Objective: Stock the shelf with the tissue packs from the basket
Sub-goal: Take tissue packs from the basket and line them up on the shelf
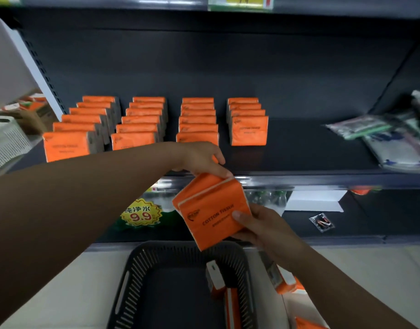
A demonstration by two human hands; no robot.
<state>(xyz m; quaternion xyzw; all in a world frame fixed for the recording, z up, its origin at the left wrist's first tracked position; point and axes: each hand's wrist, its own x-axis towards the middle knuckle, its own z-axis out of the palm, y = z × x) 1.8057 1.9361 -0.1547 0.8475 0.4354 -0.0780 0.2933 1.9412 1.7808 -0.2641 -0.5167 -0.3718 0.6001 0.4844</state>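
Here, stocking is partly done: four rows of orange packs (pixel 142 122) stand upright on the shelf (pixel 299 148), three reaching near the front, while the fourth row (pixel 248 122) is shorter, with bare shelf before it. A held pair (pixel 211 210) of tissue packs hangs just below the shelf's front edge (pixel 299 179), above the basket (pixel 137 269). The left hand (pixel 201 160) curls its fingers over the pair's top edge; the right hand (pixel 263 224) grasps the lower right corner, thumb on the face. A few remaining packs (pixel 214 279) lie in the basket. Judged open room: ahead of the fourth row and rightward, up to the wrapped goods (pixel 382 134); the front edge must be cleared in lifting
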